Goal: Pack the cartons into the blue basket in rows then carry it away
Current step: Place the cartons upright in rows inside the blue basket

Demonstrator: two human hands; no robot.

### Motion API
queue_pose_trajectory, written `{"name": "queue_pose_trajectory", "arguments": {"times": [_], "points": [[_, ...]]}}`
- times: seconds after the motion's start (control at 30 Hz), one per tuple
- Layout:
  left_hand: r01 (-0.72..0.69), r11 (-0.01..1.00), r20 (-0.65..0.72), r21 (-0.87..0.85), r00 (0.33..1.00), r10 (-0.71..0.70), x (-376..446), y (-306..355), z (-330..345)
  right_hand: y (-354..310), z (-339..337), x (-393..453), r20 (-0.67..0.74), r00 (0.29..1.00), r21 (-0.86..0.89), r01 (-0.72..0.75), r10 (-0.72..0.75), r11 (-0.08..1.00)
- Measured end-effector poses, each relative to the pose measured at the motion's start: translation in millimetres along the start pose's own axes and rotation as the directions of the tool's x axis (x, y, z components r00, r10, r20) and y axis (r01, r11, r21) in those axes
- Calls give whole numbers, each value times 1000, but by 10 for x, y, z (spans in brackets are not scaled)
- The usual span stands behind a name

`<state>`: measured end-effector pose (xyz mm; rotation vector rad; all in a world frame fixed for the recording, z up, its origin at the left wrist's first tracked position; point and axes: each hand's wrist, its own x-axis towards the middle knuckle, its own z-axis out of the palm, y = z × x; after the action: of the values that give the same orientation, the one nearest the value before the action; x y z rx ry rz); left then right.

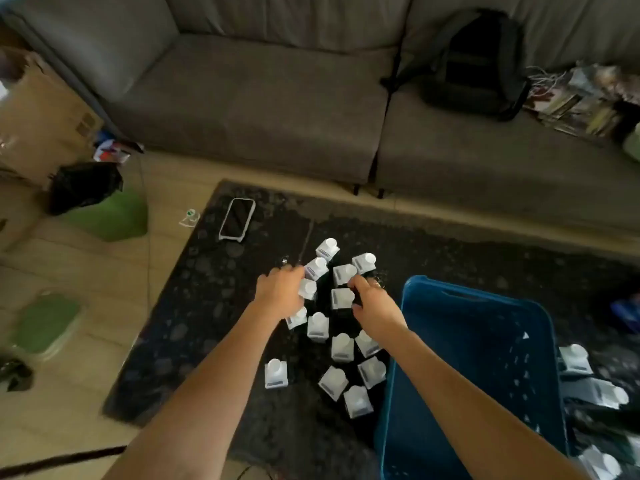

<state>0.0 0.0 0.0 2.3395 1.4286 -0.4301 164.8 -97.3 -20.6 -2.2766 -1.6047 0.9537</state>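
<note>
Several small white cartons [342, 347] with round caps stand in a loose cluster on a dark patterned rug [207, 306]. The blue basket [478, 358] sits to their right and looks empty inside. My left hand [282, 289] grips a carton [308, 289] at the cluster's left side, its fingers curled round it. A little to the right, my right hand [372, 301] curls its fingers around another carton [341, 297] near the basket's far left corner. More cartons [576, 358] lie to the right of the basket.
A phone [238, 219] lies on the rug's far left part. A grey sofa [277, 109] runs along the back with a black backpack [481, 71] on it. Green bags [114, 216] and a cardboard box [38, 116] stand on the tiled floor at left.
</note>
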Motion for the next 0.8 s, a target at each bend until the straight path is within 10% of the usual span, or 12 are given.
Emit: {"name": "queue_pose_trajectory", "arguments": {"times": [0.27, 0.8], "points": [[5, 1000, -31, -14, 1000, -5, 424, -55, 605, 217, 457, 510, 166, 981, -280, -52, 102, 959], [45, 898, -141, -438, 983, -118, 589, -60, 1085, 210, 685, 594, 68, 996, -102, -49, 56, 994]]}}
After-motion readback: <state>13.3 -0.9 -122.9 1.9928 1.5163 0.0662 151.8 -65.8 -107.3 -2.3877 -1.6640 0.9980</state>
